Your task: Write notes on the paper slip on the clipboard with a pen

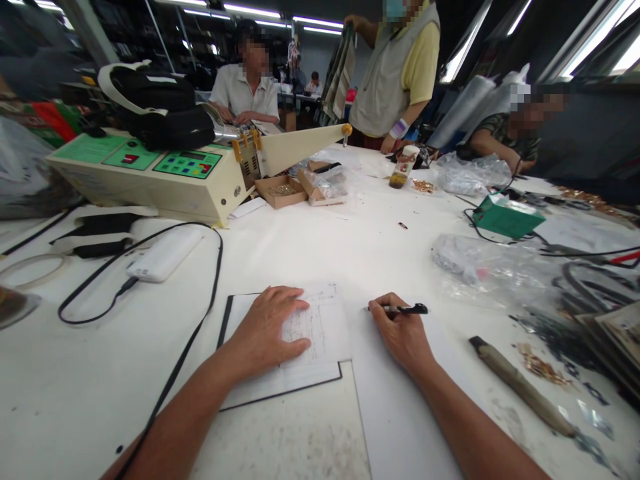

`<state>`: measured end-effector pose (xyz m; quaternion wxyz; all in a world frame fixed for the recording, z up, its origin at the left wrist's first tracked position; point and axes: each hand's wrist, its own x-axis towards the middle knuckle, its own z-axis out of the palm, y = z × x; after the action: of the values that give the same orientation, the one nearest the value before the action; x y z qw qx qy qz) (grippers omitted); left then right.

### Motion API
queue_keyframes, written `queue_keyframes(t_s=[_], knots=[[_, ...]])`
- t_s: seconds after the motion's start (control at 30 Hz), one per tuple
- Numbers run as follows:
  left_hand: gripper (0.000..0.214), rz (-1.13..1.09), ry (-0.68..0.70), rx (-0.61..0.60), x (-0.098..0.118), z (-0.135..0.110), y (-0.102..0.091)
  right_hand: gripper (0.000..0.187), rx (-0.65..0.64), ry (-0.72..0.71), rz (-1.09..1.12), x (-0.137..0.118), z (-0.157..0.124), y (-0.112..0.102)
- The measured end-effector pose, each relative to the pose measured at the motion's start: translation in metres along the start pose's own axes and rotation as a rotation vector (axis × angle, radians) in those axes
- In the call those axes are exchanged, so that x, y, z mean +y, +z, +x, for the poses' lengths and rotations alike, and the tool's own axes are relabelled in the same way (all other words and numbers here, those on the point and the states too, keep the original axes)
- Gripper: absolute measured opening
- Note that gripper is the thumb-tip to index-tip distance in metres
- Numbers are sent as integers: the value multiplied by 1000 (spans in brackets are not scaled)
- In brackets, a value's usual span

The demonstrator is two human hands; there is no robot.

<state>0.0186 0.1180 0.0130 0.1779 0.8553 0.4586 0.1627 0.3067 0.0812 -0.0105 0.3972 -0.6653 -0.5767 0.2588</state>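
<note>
My right hand grips a black pen, its tip pointing left, just over a blank white sheet. Spread flat, my left hand rests on a paper with handwriting. Beneath that paper lies a white board or pad with a black edge. The written paper and the blank sheet lie side by side, close together.
A cream machine with green panels stands at left, a black bag on top. Nearer are a white power bank and a black cable. Plastic bags, a green box and a wrapped tool lie right. Several people are beyond.
</note>
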Motion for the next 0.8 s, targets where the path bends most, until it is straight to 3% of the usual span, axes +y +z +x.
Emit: queue_keyframes(t_s=[0.43, 0.8], knots=[[53, 11, 14, -8, -3, 0, 2, 33, 33, 16, 20, -4, 2, -2], [54, 1, 11, 1, 0, -1, 1, 34, 50, 113, 114, 6, -1, -5]])
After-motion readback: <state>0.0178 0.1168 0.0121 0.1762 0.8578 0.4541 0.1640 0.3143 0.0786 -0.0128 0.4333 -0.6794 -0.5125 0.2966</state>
